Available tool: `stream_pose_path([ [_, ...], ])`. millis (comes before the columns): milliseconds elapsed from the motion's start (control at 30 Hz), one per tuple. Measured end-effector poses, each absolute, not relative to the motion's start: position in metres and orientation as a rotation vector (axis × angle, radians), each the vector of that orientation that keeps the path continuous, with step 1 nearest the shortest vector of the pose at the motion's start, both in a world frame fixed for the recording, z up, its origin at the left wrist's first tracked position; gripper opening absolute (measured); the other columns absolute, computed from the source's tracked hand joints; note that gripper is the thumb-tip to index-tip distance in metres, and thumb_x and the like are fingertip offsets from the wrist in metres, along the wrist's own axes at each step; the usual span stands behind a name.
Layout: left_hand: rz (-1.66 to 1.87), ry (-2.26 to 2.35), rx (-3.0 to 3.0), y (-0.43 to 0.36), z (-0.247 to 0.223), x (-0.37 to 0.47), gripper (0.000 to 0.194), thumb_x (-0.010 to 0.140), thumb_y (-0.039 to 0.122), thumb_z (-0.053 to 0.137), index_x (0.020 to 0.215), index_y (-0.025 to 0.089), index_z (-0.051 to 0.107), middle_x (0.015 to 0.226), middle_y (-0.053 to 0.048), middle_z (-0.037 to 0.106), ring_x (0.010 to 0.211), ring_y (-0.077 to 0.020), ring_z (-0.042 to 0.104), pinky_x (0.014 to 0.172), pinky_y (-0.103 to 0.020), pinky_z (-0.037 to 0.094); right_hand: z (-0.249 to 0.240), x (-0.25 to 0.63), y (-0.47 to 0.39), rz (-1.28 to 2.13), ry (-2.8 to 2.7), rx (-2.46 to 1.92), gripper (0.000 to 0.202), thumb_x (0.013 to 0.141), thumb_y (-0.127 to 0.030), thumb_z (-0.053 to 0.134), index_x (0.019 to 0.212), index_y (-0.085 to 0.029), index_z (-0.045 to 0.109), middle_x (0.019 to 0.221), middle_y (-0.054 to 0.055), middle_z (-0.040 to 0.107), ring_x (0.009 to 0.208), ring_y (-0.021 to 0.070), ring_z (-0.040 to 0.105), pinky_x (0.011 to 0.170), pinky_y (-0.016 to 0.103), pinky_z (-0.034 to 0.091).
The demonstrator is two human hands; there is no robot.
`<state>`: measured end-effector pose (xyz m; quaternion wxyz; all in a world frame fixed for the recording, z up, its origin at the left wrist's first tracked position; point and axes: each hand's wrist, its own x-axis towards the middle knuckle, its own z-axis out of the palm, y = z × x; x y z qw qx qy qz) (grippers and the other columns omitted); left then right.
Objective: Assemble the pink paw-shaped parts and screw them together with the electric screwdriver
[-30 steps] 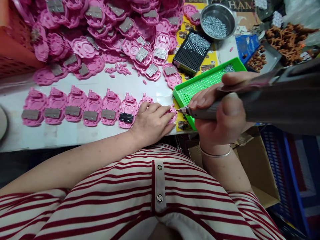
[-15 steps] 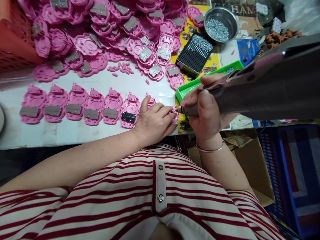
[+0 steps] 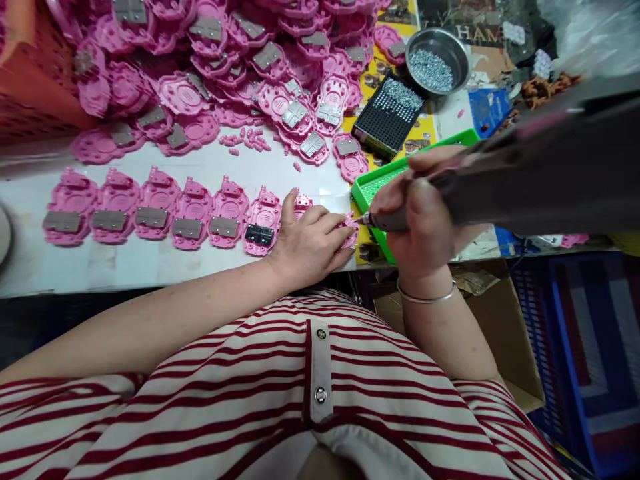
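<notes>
- Left hand (image 3: 311,241) lies flat, fingers spread, pressing a pink plastic part (image 3: 349,230) onto the white table (image 3: 150,263).
- Right hand (image 3: 425,220) grips an electric screwdriver (image 3: 500,180), its tip touching that part.
- Green tray (image 3: 373,190) sits just beside.

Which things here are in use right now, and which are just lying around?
In use:
left hand pressing down a pink part
right hand gripping the screwdriver
green tray

Lying about:
pink pile
black tray
metal bowl
cardboard box
</notes>
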<state>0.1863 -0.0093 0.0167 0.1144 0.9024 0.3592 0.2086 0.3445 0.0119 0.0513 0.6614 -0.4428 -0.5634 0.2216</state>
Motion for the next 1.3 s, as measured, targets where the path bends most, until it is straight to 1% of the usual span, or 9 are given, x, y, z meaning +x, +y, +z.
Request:
stream_pose_path([
  [100, 0.595, 1.037, 2.673, -0.01, 0.018, 0.185, 0.028, 0.098, 0.039, 0.05, 0.117, 0.029, 0.068, 0.123, -0.003, 0.069, 0.111, -0.0289, 0.058, 0.113, -0.073, 0.018, 0.07, 0.358, -0.004, 0.369, -1.21, -0.744, 0.026, 0.079, -0.05, 0.068, 0.097, -0.031, 0.066, 0.057, -0.007, 0.051, 0.041, 0.0079, 0.045, 0.038, 0.024, 0.041],
  [200, 0.597, 1.031, 2.684, -0.011, 0.018, 0.184, 0.027, 0.099, 0.038, 0.049, 0.116, 0.029, 0.068, 0.124, -0.002, 0.069, 0.111, -0.0286, 0.058, 0.114, -0.072, 0.015, 0.079, 0.371, -0.017, 0.288, -1.196, -0.717, 0.02, 0.081, -0.043, 0.068, 0.094, -0.028, 0.07, 0.055, -0.007, 0.052, 0.043, 0.0075, 0.048, 0.038, 0.021, 0.042],
  [300, 0.63, 1.031, 2.696, -0.011, 0.016, 0.184, 0.027, 0.097, 0.039, 0.053, 0.116, 0.029, 0.069, 0.122, -0.002, 0.07, 0.109, -0.0285, 0.059, 0.114, -0.071, 0.014, 0.074, 0.379, -0.025, 0.218, -1.22, -0.693, 0.017, 0.081, -0.037, 0.067, 0.095, -0.028, 0.071, 0.055, -0.007, 0.049, 0.041, 0.0066, 0.044, 0.035, 0.019, 0.041],
  [467, 0.634, 1.037, 2.705, -0.012, 0.015, 0.185, 0.028, 0.094, 0.038, 0.055, 0.117, 0.032, 0.071, 0.121, -0.003, 0.071, 0.107, -0.0281, 0.059, 0.114, -0.071, 0.016, 0.057, 0.382, -0.029, 0.251, -1.175, -0.876, 0.019, 0.084, -0.043, 0.064, 0.099, -0.032, 0.066, 0.06, -0.005, 0.048, 0.041, 0.0089, 0.043, 0.037, 0.025, 0.041],
  [767, 0.655, 1.037, 2.727, -0.012, 0.015, 0.185, 0.028, 0.094, 0.037, 0.056, 0.116, 0.031, 0.071, 0.12, -0.004, 0.071, 0.105, -0.0278, 0.06, 0.113, -0.071, 0.019, 0.044, 0.388, -0.023, 0.208, -1.182, -0.88, 0.025, 0.084, -0.049, 0.062, 0.098, -0.029, 0.063, 0.059, -0.006, 0.045, 0.038, 0.0074, 0.04, 0.035, 0.023, 0.037],
  [867, 0.644, 1.042, 2.731, -0.012, 0.014, 0.185, 0.028, 0.095, 0.038, 0.055, 0.116, 0.031, 0.071, 0.12, -0.003, 0.071, 0.105, -0.0273, 0.06, 0.113, -0.071, 0.018, 0.05, 0.387, -0.022, 0.197, -1.184, -0.813, 0.022, 0.084, -0.044, 0.064, 0.097, -0.026, 0.065, 0.056, -0.007, 0.042, 0.038, 0.0062, 0.041, 0.034, 0.021, 0.038],
  [1000, 0.66, 1.037, 2.719, -0.011, 0.014, 0.185, 0.028, 0.096, 0.04, 0.054, 0.115, 0.029, 0.071, 0.121, -0.004, 0.071, 0.107, -0.0282, 0.06, 0.113, -0.071, 0.017, 0.074, 0.375, -0.028, 0.266, -1.107, -0.732, 0.012, 0.085, -0.035, 0.064, 0.091, -0.026, 0.068, 0.057, -0.006, 0.047, 0.046, 0.0065, 0.049, 0.043, 0.021, 0.046],
  [1100, 0.694, 1.032, 2.712, -0.011, 0.013, 0.186, 0.028, 0.096, 0.041, 0.054, 0.112, 0.026, 0.071, 0.119, -0.004, 0.072, 0.106, -0.0287, 0.06, 0.113, -0.071, 0.017, 0.09, 0.363, -0.03, 0.368, -1.09, -0.647, 0.014, 0.085, -0.034, 0.06, 0.088, -0.025, 0.07, 0.059, -0.005, 0.049, 0.048, 0.0051, 0.05, 0.048, 0.021, 0.05],
  [1300, 0.637, 1.093, 2.677, -0.01, 0.016, 0.188, 0.029, 0.093, 0.039, 0.058, 0.116, 0.025, 0.069, 0.115, -0.005, 0.073, 0.108, -0.0295, 0.059, 0.116, -0.071, 0.012, 0.085, 0.345, -0.014, 0.268, -1.264, -0.546, 0.009, 0.089, -0.032, 0.057, 0.087, -0.027, 0.064, 0.058, -0.007, 0.048, 0.045, 0.0061, 0.051, 0.042, 0.019, 0.05],
])
